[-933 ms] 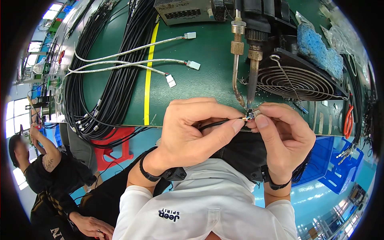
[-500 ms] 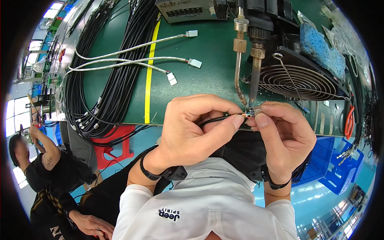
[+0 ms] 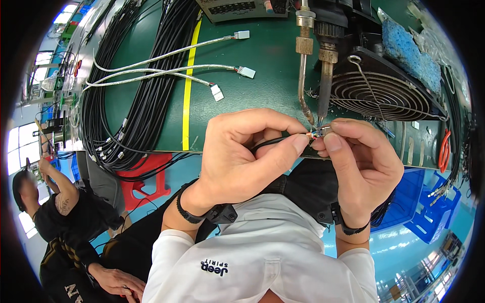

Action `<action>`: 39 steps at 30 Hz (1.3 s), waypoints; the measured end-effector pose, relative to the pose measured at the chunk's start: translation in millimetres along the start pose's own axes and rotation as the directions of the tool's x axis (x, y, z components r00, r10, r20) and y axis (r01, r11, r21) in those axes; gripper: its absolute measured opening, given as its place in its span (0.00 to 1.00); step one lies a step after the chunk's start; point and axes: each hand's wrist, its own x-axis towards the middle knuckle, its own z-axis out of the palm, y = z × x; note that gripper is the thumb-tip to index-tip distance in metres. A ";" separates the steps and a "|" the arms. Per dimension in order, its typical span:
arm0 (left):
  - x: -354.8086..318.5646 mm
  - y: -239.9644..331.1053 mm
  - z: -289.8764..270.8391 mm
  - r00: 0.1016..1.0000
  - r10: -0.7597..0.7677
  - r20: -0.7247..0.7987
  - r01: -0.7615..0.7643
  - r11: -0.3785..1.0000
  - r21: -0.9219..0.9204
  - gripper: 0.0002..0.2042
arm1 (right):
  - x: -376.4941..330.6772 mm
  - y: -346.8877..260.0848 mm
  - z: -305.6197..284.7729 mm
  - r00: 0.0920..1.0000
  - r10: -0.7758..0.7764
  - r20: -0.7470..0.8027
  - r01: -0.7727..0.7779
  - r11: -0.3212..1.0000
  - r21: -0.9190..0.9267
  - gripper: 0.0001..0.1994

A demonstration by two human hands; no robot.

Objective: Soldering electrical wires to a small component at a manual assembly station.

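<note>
Between thumb and fingers, my left hand (image 3: 247, 151) pinches a black cable (image 3: 275, 143) close to its stripped end, where thin coloured wires fan out. Opposite it, my right hand (image 3: 361, 159) grips a small metal connector (image 3: 326, 130) against those wires. Right above the joint, the soldering iron (image 3: 323, 96) points its tip down at the wires. Beside it a thin bent metal tube (image 3: 303, 83) reaches down to the same spot. Whether the tips touch the wires is too small to tell.
A fan with a round wire guard (image 3: 386, 96) stands right of the iron, a blue sponge (image 3: 409, 50) on it. Several black cables (image 3: 136, 101) and white-plugged silvery cables (image 3: 217, 68) lie left on the green bench (image 3: 252, 50). Red-handled pliers (image 3: 444, 150) lie right. Another person (image 3: 76, 207) sits left.
Both hands keep their pinch on the cable and connector at the iron's tip, shifting only slightly. The bench things sit a little differently in the view.
</note>
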 end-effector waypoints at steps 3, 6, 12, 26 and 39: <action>0.3 0.6 1.4 1.000 -0.014 -0.009 0.014 0.999 -0.047 0.05 | -0.1 0.1 -0.4 1.000 -0.004 0.004 0.004 1.000 -0.003 0.08; 0.0 -0.5 0.3 1.000 0.001 -0.004 -0.002 1.000 -0.025 0.05 | -0.3 -0.7 -0.2 1.000 -0.010 0.008 0.010 1.000 0.001 0.08; -0.4 -0.2 -0.1 1.000 -0.005 0.000 0.005 1.000 -0.017 0.05 | -0.2 -1.5 0.1 1.000 -0.008 0.004 0.008 1.000 -0.005 0.08; -1.1 0.5 -4.0 0.999 -0.025 0.037 0.021 0.996 0.092 0.04 | -1.9 -1.0 -2.6 1.000 0.026 0.003 -0.026 0.999 0.034 0.10; 0.7 5.5 -1.4 0.997 -0.075 0.030 0.075 0.997 -0.014 0.05 | -1.0 -2.6 -1.9 0.998 0.057 0.000 -0.057 0.998 0.037 0.11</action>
